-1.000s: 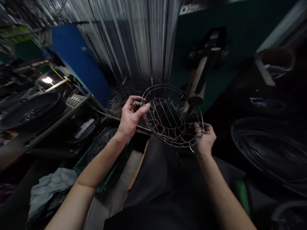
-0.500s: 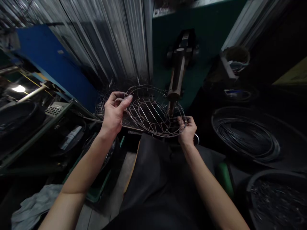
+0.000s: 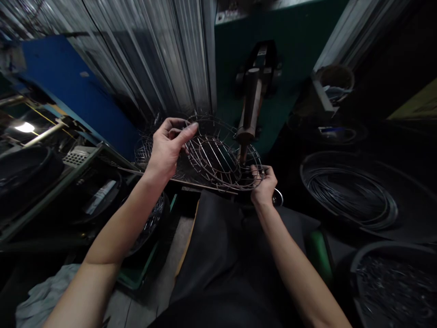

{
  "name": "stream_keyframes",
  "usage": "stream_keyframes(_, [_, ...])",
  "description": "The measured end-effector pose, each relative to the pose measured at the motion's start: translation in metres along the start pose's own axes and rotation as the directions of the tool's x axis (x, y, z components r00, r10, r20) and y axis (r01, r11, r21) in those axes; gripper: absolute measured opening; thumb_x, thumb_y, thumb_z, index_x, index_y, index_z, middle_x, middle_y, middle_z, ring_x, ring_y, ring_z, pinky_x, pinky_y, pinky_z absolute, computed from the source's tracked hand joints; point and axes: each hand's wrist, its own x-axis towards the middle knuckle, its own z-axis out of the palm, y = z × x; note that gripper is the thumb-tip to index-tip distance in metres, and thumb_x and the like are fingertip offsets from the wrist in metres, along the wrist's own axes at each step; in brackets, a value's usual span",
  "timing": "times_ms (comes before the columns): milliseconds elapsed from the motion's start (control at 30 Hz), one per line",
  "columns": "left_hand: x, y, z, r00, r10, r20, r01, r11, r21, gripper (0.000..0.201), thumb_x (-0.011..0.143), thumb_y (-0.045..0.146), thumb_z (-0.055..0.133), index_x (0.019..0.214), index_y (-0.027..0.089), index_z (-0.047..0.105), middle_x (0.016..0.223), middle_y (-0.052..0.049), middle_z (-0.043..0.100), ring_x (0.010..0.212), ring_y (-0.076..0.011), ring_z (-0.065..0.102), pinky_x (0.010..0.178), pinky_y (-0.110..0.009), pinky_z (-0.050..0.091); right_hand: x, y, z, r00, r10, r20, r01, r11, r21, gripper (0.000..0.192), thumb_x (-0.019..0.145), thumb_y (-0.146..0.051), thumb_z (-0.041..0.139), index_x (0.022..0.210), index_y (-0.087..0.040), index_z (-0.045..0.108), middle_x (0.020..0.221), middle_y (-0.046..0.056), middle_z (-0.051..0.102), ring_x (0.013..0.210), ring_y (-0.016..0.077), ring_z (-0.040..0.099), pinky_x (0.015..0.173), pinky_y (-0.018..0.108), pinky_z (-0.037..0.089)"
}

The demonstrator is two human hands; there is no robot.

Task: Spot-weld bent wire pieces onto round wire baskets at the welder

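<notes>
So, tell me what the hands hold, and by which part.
Both grip one round wire basket: left hand at its far-left rim, right hand at its near-right rim.

floor, grey cloth, green crate

I found no legible text, label, brand, number or sign anywhere in the head view. A pale strip at the top of the green wall carried small dark marks, too blurred for me to read. The pale slip in the dark tray at left showed no characters I could make out.
</notes>
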Motion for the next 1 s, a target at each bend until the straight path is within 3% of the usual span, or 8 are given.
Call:
stream_keyframes(267, [-0.009,0.0,0.004,1.0,0.003,-0.004,-0.003,1.0,0.005,0.033,0.057,0.032,0.083,0.076,0.02,0.058,0.061,0.006,0.052,0.051,-0.006,0.05,0.041,-0.016,0.041,0.021,0.004,0.011,0.998,-0.059,-0.019,0.059,0.998,-0.005,0.03,0.064,-0.041,0.065,0.069,-0.018,0.047,0.062,-0.005,0.049,0.061,0.0094,0.047,0.062,0.025,0.041])
stream_keyframes(500, [-0.054,-0.027,-0.022,0.975,-0.114,-0.191,0.089,0.987,-0.132,0.03,0.059,0.028,0.078,0.079,0.02,0.056,0.065,0.006,0.053,0.051,-0.0056,0.05,0.045,-0.017,0.044,0.019,0.0,0.01,0.979,-0.206,0.01,0.206,0.978,-0.041,0.025,0.073,-0.041,0.062,0.074,-0.018,0.051,0.065,-0.004,0.052,0.062,0.0104,0.05,0.061,0.024,0.04])
stream_keyframes(633, [-0.073,-0.041,-0.027,0.953,-0.173,-0.248,0.121,0.97,-0.211,0.028,0.062,0.027,0.073,0.08,0.02,0.053,0.063,0.006,0.054,0.05,-0.006,0.05,0.047,-0.018,0.044,0.017,-0.003,0.01,0.967,-0.254,0.011,0.255,0.966,-0.05,0.024,0.076,-0.041,0.062,0.077,-0.018,0.053,0.067,-0.004,0.053,0.065,0.0107,0.053,0.063,0.024,0.042])
stream_keyframes(1000, [-0.085,-0.06,-0.031,0.95,-0.205,-0.234,0.137,0.951,-0.277,0.036,0.062,0.037,0.077,0.083,0.023,0.05,0.063,0.006,0.053,0.048,-0.0059,0.048,0.048,-0.019,0.045,0.015,-0.005,0.005,0.918,-0.397,0.01,0.386,0.886,-0.256,0.018,0.081,-0.036,0.059,0.078,-0.02,0.051,0.069,-0.003,0.047,0.065,0.0118,0.049,0.066,0.029,0.044])
